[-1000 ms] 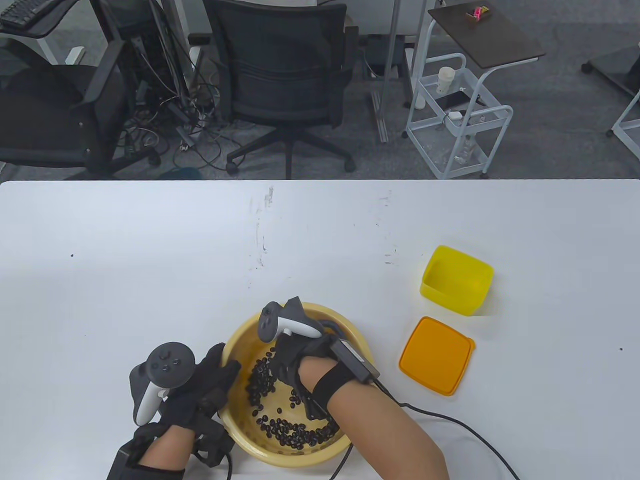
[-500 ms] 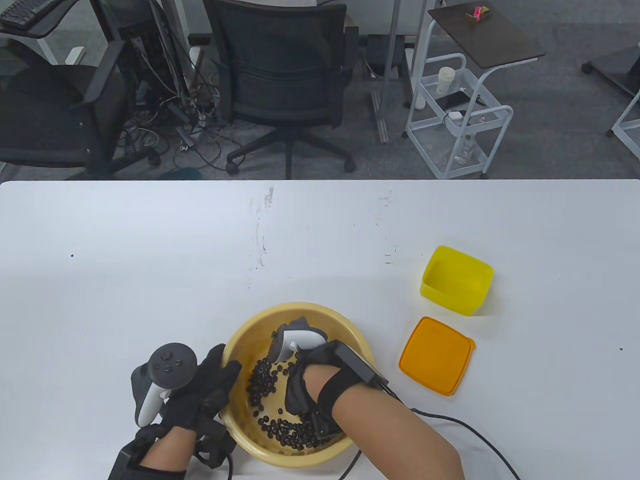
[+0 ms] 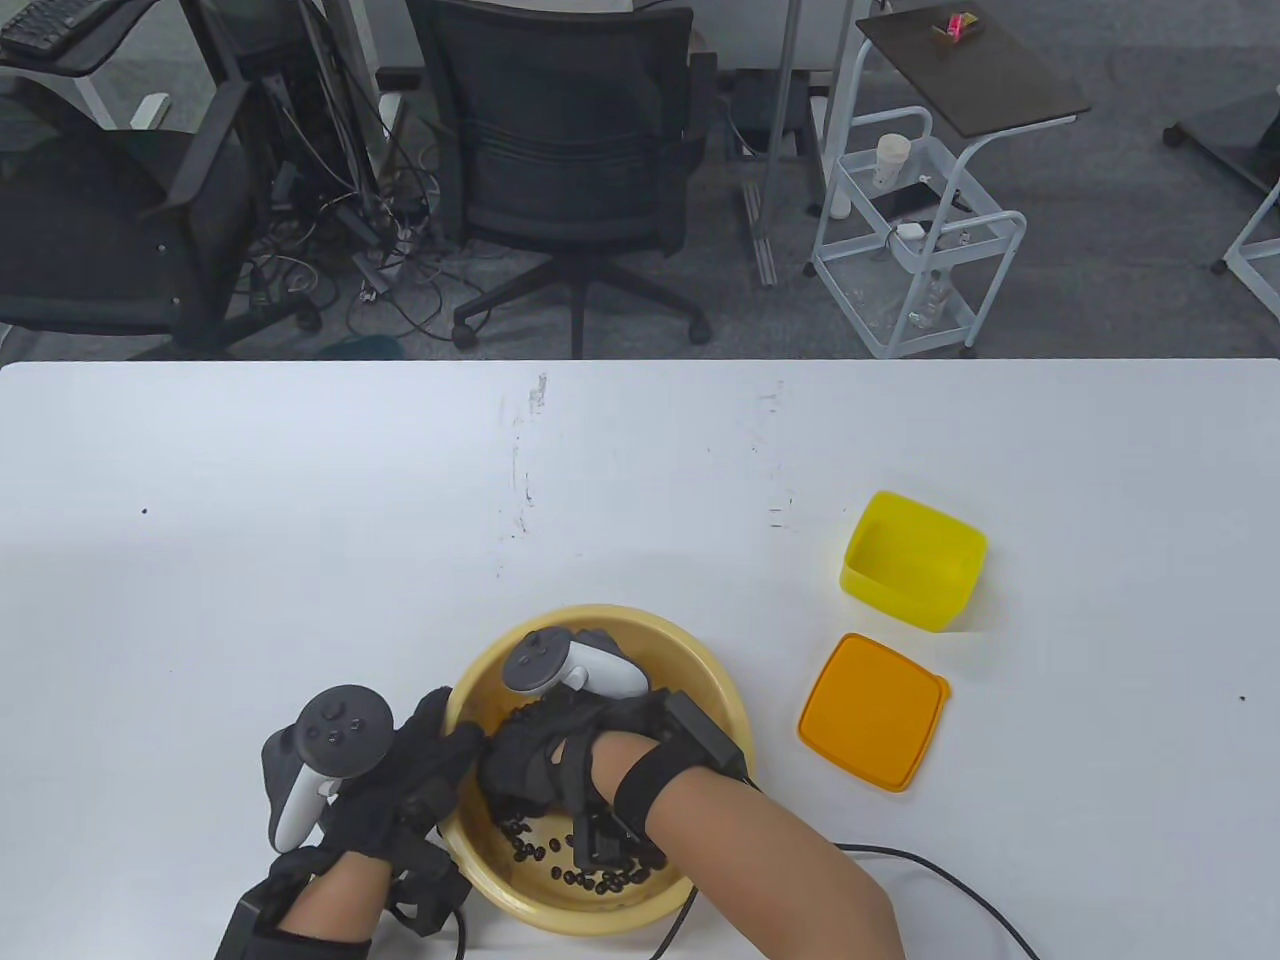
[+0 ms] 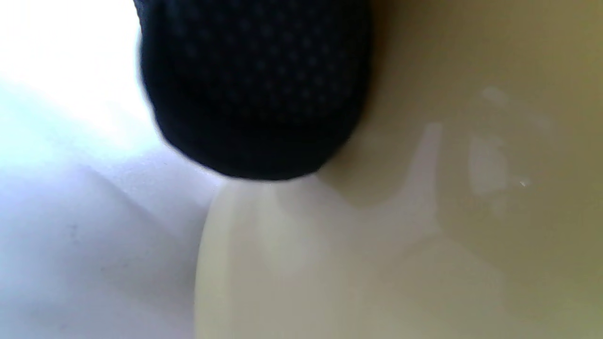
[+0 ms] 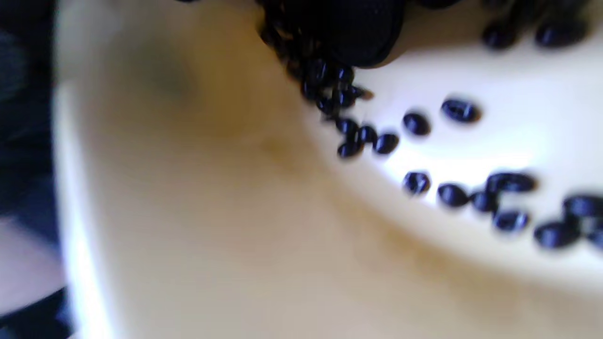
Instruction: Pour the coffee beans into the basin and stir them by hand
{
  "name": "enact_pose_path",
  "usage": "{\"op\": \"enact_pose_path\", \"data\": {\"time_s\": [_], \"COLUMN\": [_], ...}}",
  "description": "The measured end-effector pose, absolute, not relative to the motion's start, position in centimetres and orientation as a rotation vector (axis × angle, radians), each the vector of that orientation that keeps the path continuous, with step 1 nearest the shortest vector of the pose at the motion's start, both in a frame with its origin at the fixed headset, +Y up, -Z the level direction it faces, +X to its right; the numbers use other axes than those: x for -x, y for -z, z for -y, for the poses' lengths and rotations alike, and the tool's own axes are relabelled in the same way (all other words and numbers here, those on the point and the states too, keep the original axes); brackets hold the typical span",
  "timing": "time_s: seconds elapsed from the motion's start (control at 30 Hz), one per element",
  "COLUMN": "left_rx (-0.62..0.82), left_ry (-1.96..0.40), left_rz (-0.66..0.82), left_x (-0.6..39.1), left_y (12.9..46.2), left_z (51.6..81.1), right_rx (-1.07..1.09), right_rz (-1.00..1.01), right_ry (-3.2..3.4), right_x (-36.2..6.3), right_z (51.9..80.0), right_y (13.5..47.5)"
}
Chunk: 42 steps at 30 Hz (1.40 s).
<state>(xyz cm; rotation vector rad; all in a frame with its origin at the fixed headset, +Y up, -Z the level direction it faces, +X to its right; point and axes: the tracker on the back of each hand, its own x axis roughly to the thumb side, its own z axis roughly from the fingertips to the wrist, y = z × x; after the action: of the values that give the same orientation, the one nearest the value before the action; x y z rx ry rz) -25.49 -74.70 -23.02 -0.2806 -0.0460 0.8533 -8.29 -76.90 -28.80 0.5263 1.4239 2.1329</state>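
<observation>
pour done, stir underway | basin (image 3: pixel 700 660) near table's front edge, beans (image 3: pixel 590 880) inside | R hand (image 3: pixel 545 760) in basin, fingers curled into beans, scooping some | L hand (image 3: pixel 400 790) grips basin's left rim | yellow box (image 3: pixel 912 560) looks empty, lid (image 3: pixel 872 712) beside, toward right | left: more stirring

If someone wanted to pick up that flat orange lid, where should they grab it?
By an edge. The lid lies flat on the table with no knob showing, so a thumb and fingers would likely pinch its near right rim, coming from the right, away from the basin.
</observation>
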Motion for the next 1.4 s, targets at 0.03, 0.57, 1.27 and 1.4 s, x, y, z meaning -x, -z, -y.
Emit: {"op": "enact_pose_path", "data": {"time_s": [0.03, 0.57, 1.27, 1.4], "left_rx": [0.281, 0.283, 0.272, 0.271], "left_ry": [-0.854, -0.858, -0.850, -0.847], "left_rz": [0.046, 0.047, 0.036, 0.037], "left_x": [25.5, 25.5, 25.5, 25.5], "left_y": [23.0, 23.0, 23.0, 23.0], "left_z": [74.7, 74.7, 74.7, 74.7], "right_rx": [-0.528, -0.499, -0.324, -0.385], "right_rz": [-1.401, -1.116, -1.971, -1.947], "right_ry": [-2.169, -2.994, -2.172, -1.918], "right_x": [8.2, 6.9, 5.8, 7.2], "right_z": [76.8, 75.1, 78.0, 78.5], "right_y": [29.0, 30.7, 26.7, 26.5]}}
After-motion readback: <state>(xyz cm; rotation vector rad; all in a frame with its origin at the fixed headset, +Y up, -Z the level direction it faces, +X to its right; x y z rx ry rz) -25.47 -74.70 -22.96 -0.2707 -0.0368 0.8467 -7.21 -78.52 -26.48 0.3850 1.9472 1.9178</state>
